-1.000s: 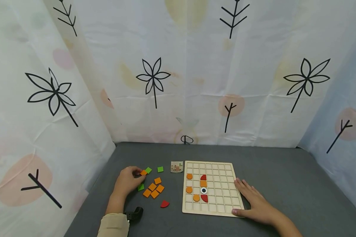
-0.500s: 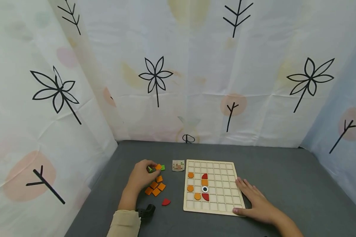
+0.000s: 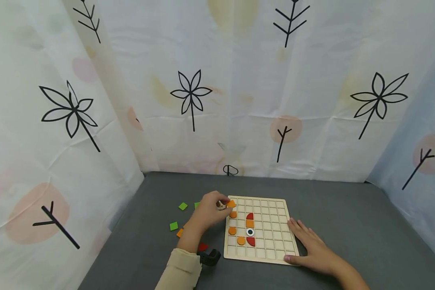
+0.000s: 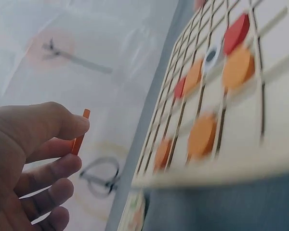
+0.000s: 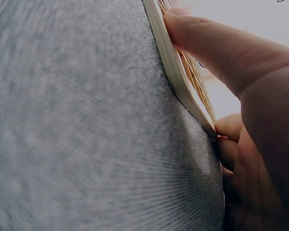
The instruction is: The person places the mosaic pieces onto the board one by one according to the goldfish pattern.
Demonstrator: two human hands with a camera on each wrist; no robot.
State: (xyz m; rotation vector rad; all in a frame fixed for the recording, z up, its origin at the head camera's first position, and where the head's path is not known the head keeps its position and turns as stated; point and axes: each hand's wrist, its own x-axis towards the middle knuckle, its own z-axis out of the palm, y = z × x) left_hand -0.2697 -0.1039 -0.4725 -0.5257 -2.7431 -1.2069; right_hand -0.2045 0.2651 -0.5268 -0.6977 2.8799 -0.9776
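My left hand (image 3: 209, 209) pinches an orange square tile (image 3: 231, 204) between thumb and index finger, above the far left corner of the wooden grid board (image 3: 275, 229). In the left wrist view the tile (image 4: 81, 134) is seen edge-on, apart from the board. On the board lie three orange round pieces (image 3: 232, 230), two red quarter-round pieces (image 3: 251, 241), an orange square piece (image 3: 249, 223) and a white-and-black eye piece (image 3: 250, 232). My right hand (image 3: 313, 251) rests at the board's right side, its thumb on the near corner and its straight fingers along the edge.
Left of the board lie green square tiles (image 3: 183, 206), orange tiles (image 3: 180, 233) and a red piece (image 3: 203, 247), partly hidden by the left arm. A small picture card (image 4: 132, 211) shows beside the board. A patterned cloth (image 3: 232, 100) hangs behind the grey table (image 3: 330, 201).
My left hand has picked up an orange tile from the loose pieces and carried it right, over to the board's far left corner. The right hand stays on the board's edge.
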